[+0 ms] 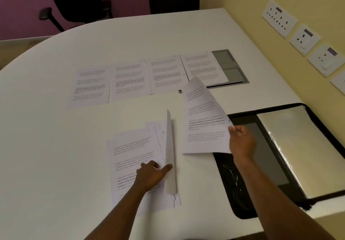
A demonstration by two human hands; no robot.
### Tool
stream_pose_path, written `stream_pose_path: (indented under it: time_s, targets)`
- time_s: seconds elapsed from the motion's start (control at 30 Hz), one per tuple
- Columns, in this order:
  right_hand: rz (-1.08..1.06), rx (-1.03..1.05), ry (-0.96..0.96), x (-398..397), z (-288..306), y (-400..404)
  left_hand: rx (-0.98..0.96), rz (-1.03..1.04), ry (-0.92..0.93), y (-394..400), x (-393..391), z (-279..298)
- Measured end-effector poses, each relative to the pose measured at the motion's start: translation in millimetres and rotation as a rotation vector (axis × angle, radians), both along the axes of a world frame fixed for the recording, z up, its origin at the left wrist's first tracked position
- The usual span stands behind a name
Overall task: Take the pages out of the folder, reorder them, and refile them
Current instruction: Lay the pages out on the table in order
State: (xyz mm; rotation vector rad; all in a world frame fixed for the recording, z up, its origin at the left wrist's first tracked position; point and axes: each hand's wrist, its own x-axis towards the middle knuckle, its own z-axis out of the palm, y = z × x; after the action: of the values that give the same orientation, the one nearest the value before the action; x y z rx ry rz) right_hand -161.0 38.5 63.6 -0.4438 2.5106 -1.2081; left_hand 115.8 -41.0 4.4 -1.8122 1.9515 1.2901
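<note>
We judge reorder midway: four pages (pixel 149 77) laid out at 12 o'clock; right hand (pixel 241 139) pinches lifted page (pixel 205 120); left hand (pixel 152 174) presses stack (pixel 134 157), fingers spread; folder (pixel 291 155) open at 3 o'clock, refiling not begun

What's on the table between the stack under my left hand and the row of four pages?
Nothing: the head view shows bare white table between the stack and the row of pages.

Both bare forearms reach forward from the near edge of the table (pixel 56 127); the left hand (pixel 151 174) lies low on the table's near middle, palm down, fingers bent, forefinger stretched out to the right; the right hand (pixel 241 140) is raised above the table's right part, thumb and fingers pinched together, knuckles up.
</note>
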Motion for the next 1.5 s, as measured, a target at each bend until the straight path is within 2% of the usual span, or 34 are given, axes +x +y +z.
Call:
stream_pose_path:
  time_s: [0.13,0.23,0.43,0.63,0.7,0.77,0.83,0.9,1.07,1.17,1.3,1.5]
  targets:
    - [-0.077,-0.108,-0.021,-27.1,19.3,-1.6,0.221,-0.244,-0.176,-3.4,-4.0,7.2]
    - [-0.124,-0.183,-0.113,-38.8,25.0,-5.7,0.257,-0.337,-0.253,-3.5,-8.6,12.5]
    - [-0.119,-0.274,-0.265,-43.5,27.7,-19.3,0.195,-0.361,-0.313,-18.5,-20.1,-14.9]
    - [-0.065,-0.296,-0.399,-40.2,19.5,-36.3,-0.015,-0.143,-0.349,-21.4,-39.6,3.1]
    - [-0.045,-0.290,-0.416,-39.8,17.7,-40.9,-0.130,-0.030,-0.170,-23.8,-51.6,13.5]
    - [-0.027,-0.283,-0.429,-42.4,15.6,-44.6,-0.166,0.168,0.174,-29.1,-66.9,24.5]
    - [-0.014,-0.283,-0.441,-48.0,13.4,-47.6,-0.035,0.396,0.500,-38.9,-86.1,40.0]
    - [-0.005,-0.276,-0.452,-56.6,10.9,-50.9,0.100,0.474,0.675,-51.7,-107.5,53.9]
    - [0.017,-0.250,-0.471,-85.6,4.0,-64.2,0.052,0.396,0.746,-86.0,-168.6,74.8]
    - [0.042,-0.224,-0.423,-111.4,1.8,-77.9,0.047,0.470,0.797,-107.4,-203.7,74.3]
    - [0.080,-0.180,-0.375,-159.8,-3.4,-101.5,0.153,0.602,0.850,-140.5,-246.3,63.1]
    - [0.139,-0.153,-0.307,-241.9,-17.9,-138.4,-0.003,0.428,0.716,-180.2,-307.6,35.8]
